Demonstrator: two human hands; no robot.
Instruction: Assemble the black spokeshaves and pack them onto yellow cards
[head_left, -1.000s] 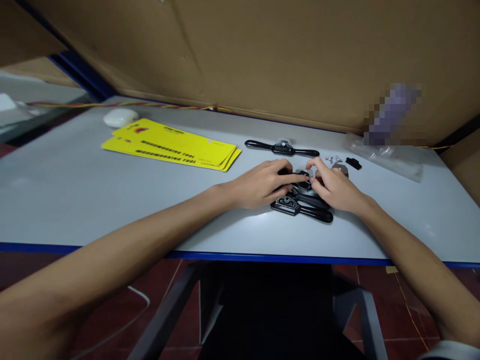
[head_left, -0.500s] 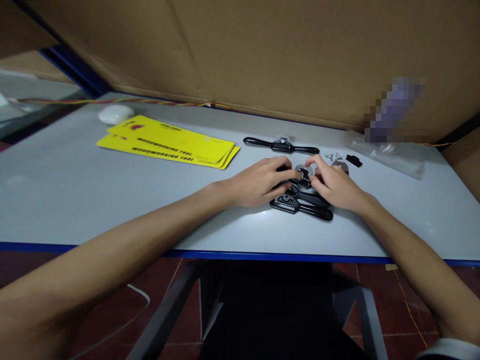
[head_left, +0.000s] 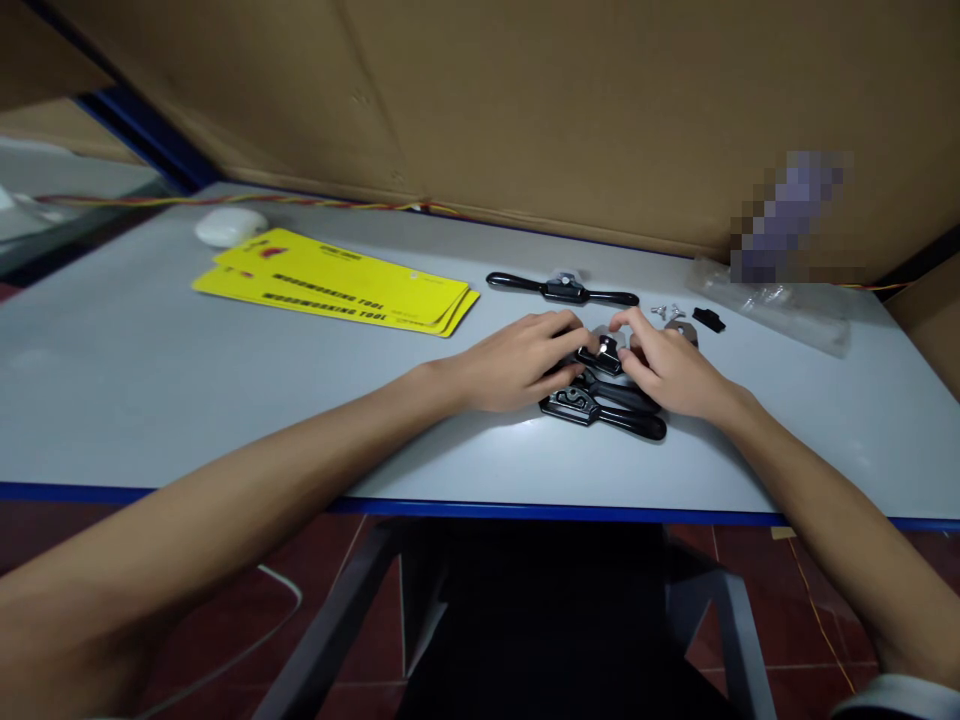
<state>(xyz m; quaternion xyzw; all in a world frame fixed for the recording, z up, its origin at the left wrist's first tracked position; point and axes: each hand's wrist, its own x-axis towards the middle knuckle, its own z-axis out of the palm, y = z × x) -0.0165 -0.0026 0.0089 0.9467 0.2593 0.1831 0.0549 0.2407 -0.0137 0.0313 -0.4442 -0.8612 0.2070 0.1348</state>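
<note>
The left hand [head_left: 517, 362] curls over the left side of a black two-handled tool [head_left: 604, 352], fingertips touching its middle, while the right hand [head_left: 675, 370] bends thumb and forefinger at its other side; both handles are hidden under the hands, so I cannot tell whether either grips firmly. Just below the fingers lie a second black tool [head_left: 626, 394] and a frame-bodied tool [head_left: 634, 424], their left ends covered by the left hand. A metal blade [head_left: 685, 332] is partly hidden behind the right hand; the small silver screws [head_left: 667, 312] beyond that hand are hard to make out singly. A blurred-out purple shape [head_left: 787, 220] stands farther off, past the right hand. Compared with a second ago, the left forefinger has drawn back, baring the held tool's central screw
</note>
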